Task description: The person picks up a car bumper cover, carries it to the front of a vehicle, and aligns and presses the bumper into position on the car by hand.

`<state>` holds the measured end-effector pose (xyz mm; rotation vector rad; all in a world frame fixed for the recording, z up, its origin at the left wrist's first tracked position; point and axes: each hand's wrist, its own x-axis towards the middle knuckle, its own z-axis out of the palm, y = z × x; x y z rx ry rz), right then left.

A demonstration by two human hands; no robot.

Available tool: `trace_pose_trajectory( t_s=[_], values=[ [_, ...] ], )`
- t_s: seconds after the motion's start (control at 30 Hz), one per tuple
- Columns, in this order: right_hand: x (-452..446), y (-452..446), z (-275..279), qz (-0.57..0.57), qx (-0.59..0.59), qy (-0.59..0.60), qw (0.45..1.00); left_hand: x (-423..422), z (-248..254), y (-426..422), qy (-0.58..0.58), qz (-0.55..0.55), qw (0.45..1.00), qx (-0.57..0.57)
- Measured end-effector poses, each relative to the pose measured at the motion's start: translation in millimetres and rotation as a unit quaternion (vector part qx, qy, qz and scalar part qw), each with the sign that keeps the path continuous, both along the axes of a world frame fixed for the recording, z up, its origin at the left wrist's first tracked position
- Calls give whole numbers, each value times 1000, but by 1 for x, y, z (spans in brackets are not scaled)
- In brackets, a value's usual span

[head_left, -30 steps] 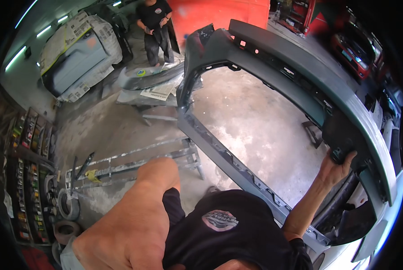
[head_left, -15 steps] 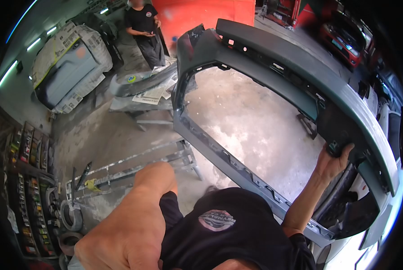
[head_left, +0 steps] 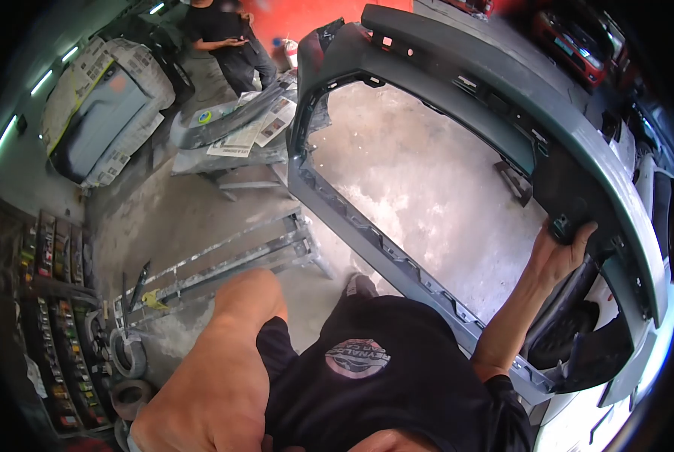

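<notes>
A large dark grey car bumper cover (head_left: 397, 260) with a wide central opening stands tilted across the right half of the view. My right hand (head_left: 561, 255) grips its inner edge on the right side, thumb raised and the other fingers partly hidden against the part. The bumper's lower edge passes close to the front of my black shirt (head_left: 397, 369). My left arm is bent up close to the camera, and what seems to be my left hand (head_left: 201, 414) fills the lower left; its fingers are out of view.
A low metal stand (head_left: 224, 260) is left of the bumper. Behind it, a bench carries a grey panel (head_left: 228, 124) and newspaper (head_left: 239, 139). A person (head_left: 231, 45) stands beyond. Shelves (head_left: 58, 331), tires (head_left: 130, 358) and a masked car (head_left: 107, 113) line the left; a red car (head_left: 574, 53) is far right.
The background has shifted up and slightly left in view. The bumper has risen slightly in view with my right hand still gripping it. My left arm stays bent near the camera.
</notes>
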<state>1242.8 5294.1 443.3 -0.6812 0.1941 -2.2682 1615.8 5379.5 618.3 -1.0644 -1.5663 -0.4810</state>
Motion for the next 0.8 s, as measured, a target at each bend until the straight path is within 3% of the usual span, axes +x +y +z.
trace_pose_trajectory(
  t_s=[0.23, 0.3, 0.4, 0.47, 0.53, 0.57, 0.6, 0.63, 0.67, 0.7, 0.73, 0.8],
  values=[
    [5, -26, -13, -12, -1, 20, 1000, 22, -17, -49, -6, -23, 1000, 1],
    [12, -37, -17, -60, 18, 6, 998, 35, -25, -72, 24, -37, 999, -10],
    [17, -49, -14, -89, 4, 2, 996, 58, -37, -97, -19, -50, 998, -28],
    [24, -61, -12, -94, 4, 4, 996, 75, -49, -118, -11, -47, 998, 42],
    [26, -80, -20, -110, 0, 1, 994, 97, -71, -152, -10, 8, 993, 115],
    [21, -83, -25, -102, -4, 6, 995, 124, -75, -177, -70, 104, 982, 140],
    [17, -86, -27, -91, -9, 12, 996, 151, -79, -203, -131, 205, 958, 150],
    [10, -90, -28, -80, -15, 17, 997, 171, -101, -229, -147, 307, 910, 236],
    [7, -93, -30, -68, -21, 21, 997, 161, -139, -256, -20, 340, 854, 393],
    [4, -96, -34, -58, -19, 23, 998, 180, -176, -289, -30, 392, 777, 492],
    [1, -99, -36, -48, -19, 24, 998, 180, -213, -314, 25, 359, 676, 643],
    [8, -108, -37, -56, -10, 10, 998, 190, -335, -355, 78, 349, 494, 792]
  ],
)
